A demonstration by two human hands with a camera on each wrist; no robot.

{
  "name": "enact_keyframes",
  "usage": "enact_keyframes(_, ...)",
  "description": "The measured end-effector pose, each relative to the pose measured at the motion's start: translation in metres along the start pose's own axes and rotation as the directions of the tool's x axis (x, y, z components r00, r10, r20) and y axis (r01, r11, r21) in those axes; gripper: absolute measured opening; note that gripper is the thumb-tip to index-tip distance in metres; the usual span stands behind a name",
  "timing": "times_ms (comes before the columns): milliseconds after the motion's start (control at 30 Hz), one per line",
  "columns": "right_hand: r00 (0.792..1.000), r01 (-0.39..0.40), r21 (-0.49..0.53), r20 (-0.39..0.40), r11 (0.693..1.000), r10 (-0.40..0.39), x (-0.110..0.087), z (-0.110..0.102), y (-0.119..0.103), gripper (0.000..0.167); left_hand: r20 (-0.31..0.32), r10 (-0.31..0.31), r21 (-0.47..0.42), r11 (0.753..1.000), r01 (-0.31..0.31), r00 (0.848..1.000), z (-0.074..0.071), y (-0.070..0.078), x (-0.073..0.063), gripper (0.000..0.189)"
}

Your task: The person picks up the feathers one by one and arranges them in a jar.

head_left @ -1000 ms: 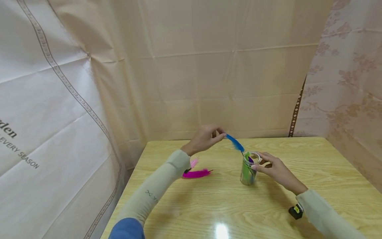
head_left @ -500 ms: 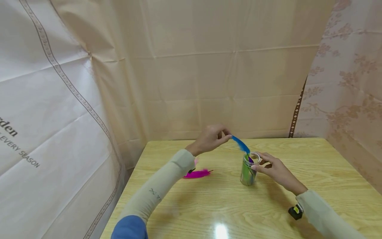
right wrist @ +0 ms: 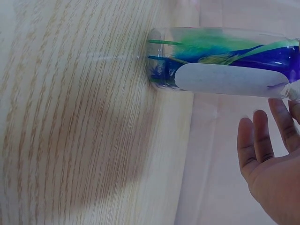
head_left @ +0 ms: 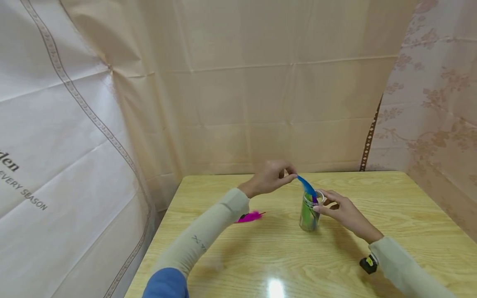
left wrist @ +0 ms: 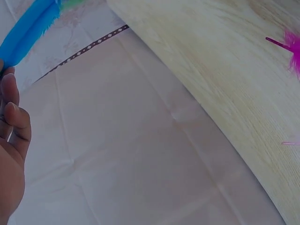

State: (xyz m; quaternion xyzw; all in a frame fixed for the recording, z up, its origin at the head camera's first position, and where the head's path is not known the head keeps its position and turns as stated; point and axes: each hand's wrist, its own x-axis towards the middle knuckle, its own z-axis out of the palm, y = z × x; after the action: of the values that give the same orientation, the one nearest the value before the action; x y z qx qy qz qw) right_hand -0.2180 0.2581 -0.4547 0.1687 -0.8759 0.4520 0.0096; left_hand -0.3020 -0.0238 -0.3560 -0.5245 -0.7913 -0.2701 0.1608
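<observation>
My left hand (head_left: pixel 269 179) pinches the upper end of a blue feather (head_left: pixel 307 186) between thumb and fingertips. The feather slants down to the right, its lower part inside the mouth of a clear jar (head_left: pixel 307 221). Thumb and fingers of my right hand (head_left: pixel 346 213) grip that jar near its rim, and it stands upright on the table. Green, blue and purple feathers fill it in the right wrist view, where a blank white label (right wrist: pixel 229 80) shows on its side. Blue vane (left wrist: pixel 30 30) rises past my left fingertips in the left wrist view.
A magenta feather (head_left: pixel 251 217) lies on the wooden table (head_left: pixel 261 256), partly covered by my left sleeve. Nearby, the pale pink quill (left wrist: pixel 291 143) of another feather pokes into the left wrist view. Beige curtain cloth (head_left: pixel 238 103) hangs behind the table's far edge.
My left hand has moved right and slightly down, bringing the blue feather's lower end into the jar. The right hand and the jar have stayed in place.
</observation>
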Motion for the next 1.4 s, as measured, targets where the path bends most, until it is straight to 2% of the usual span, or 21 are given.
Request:
enact_keyframes(267, 1.0, 0.011, -0.005, -0.009, 1.0, -0.011, 0.0, 0.001, 0.004, 0.066, 0.061, 0.003, -0.041, 0.999, -0.001, 0.998, 0.012, 0.001, 0.004, 0.009)
enact_keyframes(500, 1.0, 0.017, -0.008, -0.009, 1.0, -0.017, 0.0, 0.0, 0.003, 0.065, 0.052, -0.004, -0.047, 0.999, 0.006, 0.999, 0.014, 0.003, 0.01, 0.007)
enact_keyframes(667, 1.0, 0.013, 0.001, 0.001, 1.0, -0.013, 0.0, -0.001, -0.001, 0.065, 0.11, 0.061, -0.002, 0.998, -0.061, 0.992, 0.019, 0.006, 0.014, 0.005)
enact_keyframes(833, 1.0, 0.01, 0.002, 0.002, 1.0, -0.01, 0.0, -0.001, -0.002, 0.065, 0.11, 0.147, 0.04, 0.987, -0.152, 0.983, 0.028, 0.005, 0.016, 0.003)
enact_keyframes(967, 1.0, 0.014, 0.007, -0.003, 1.0, -0.013, 0.001, 0.0, -0.002, 0.065, 0.131, 0.172, 0.107, 0.977, -0.186, 0.976, 0.034, 0.004, 0.017, 0.004)
enact_keyframes(1033, 1.0, 0.013, 0.008, -0.003, 1.0, -0.013, 0.001, 0.0, -0.002, 0.065, 0.163, 0.158, 0.123, 0.976, -0.179, 0.974, 0.037, 0.005, 0.017, 0.005)
enact_keyframes(1233, 1.0, -0.001, 0.007, 0.004, 1.0, 0.001, 0.001, 0.0, -0.001, 0.068, 0.263, 0.062, 0.119, 0.988, -0.096, 0.963, 0.042, 0.008, 0.018, 0.01)
enact_keyframes(1400, 1.0, -0.005, 0.008, 0.006, 1.0, 0.005, 0.0, 0.0, -0.001, 0.068, 0.299, 0.044, 0.134, 0.987, -0.088, 0.953, 0.045, 0.012, 0.022, 0.014)
